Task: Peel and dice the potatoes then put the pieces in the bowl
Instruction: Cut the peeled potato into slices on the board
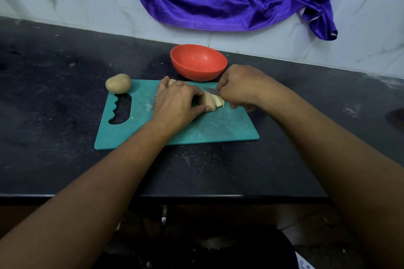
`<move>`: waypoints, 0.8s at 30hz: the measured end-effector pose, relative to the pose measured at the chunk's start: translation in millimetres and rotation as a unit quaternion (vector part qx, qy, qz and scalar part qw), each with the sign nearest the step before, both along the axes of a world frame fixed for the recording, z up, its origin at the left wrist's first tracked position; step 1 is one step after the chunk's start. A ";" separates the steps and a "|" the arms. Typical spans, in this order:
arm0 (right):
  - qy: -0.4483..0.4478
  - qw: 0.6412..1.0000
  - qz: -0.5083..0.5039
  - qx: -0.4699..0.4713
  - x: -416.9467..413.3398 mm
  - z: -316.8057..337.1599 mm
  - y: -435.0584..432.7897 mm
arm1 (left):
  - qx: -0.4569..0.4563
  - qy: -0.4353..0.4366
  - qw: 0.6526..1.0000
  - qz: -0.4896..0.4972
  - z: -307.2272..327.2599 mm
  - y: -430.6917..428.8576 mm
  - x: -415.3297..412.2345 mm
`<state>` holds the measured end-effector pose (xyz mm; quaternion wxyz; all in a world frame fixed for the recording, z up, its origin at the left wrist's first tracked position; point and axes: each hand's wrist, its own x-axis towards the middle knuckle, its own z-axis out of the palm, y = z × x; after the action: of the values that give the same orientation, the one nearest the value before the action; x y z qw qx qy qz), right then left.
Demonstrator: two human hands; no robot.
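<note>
Pinning the peeled potato (213,102) between curled fingers and thumb, the left hand (177,102) steadies it, probably so the slices stay together for cross-cuts. The right hand (238,87) is closed round a knife (211,90), its blade pointing left over the slices. The handle is buried in the fist, and I cannot tell whether the edge touches the potato. A pale bit beyond the left fingers may be another piece, mostly covered. Both hands work on the teal cutting board (218,129), whose far-left corner carries a whole potato (118,83), skin on, seemingly waiting its turn. The red bowl (198,62) stands just behind the board on the dark surface (54,94), handy for the dice; no pieces show inside.
</note>
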<state>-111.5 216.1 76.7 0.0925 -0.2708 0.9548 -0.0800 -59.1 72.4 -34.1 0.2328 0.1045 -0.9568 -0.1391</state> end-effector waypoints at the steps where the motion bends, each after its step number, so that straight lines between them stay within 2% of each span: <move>1: 0.000 1.000 0.001 0.008 -1.8 1.3 -3.1 | -0.001 0.000 1.000 0.001 -0.1 0.3 0.1; 8: 0.012 0.999 0.019 0.035 -5.6 -2.0 -21.9 | 0.004 -0.001 1.000 -0.001 0.0 0.9 0.1; 24: 0.119 0.992 0.001 -0.052 8.2 -58.1 -11.9 | -0.010 -0.006 1.000 -0.002 -1.1 0.4 0.0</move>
<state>-103.3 204.1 18.6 -0.0358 -0.2834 0.9535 -0.0964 -59.1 72.9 -35.2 0.2275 0.1012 -0.9599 -0.1290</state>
